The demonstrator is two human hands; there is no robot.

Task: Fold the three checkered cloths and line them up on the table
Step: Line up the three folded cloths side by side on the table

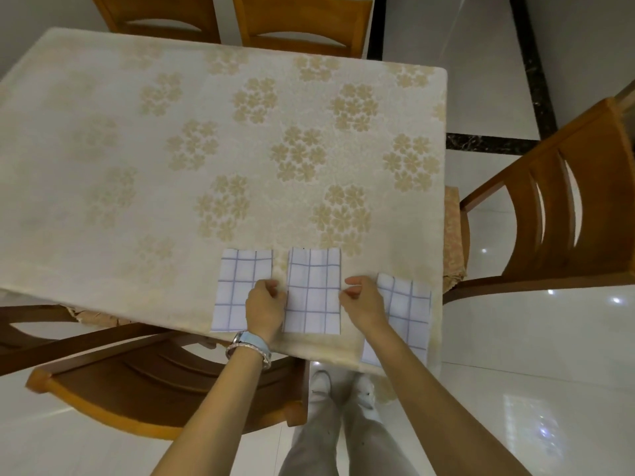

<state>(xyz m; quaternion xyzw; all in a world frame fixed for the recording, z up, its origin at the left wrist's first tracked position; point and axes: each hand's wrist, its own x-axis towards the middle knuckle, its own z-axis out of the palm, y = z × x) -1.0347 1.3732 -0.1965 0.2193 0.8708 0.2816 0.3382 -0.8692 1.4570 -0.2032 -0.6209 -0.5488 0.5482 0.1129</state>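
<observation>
- Both hands were on the middle cloth [314, 293]. The left hand [264, 304] was at its left side edge and the right hand [364, 300] at its right side edge. The fingers of each curled inward and appeared to pinch that edge, though the contact under the fingertips was partly hidden.
- Gripping opposite sides was judged deliberate. It lets the folded rectangle be slid or squared as one piece without the layers creeping apart.
- The left hand lay over the right part of the left cloth [233, 290]. The right hand and forearm crossed the left part of the right cloth [409, 304]. Neither of these cloths was gripped.
- All three cloths lay flat on the table [137, 149] as narrow folded rectangles. They sat along the near edge, toward the near right corner.
- The left cloth and middle cloth sat side by side with a narrow strip of table between them. Their far ends were roughly level.
- The right cloth sat closer to the near edge than the other two and was slightly turned. Whether its near end overhung the edge could not be told.
- Judgement: folding was complete and the row was nearly set. The right cloth likely needed moving away from the near edge and squaring to match.
- Risk noted: dragging a cloth could open its fold.
- Also recorded were a wristwatch [249, 345] on the left wrist and a wooden chair [567, 207] at the right edge.
</observation>
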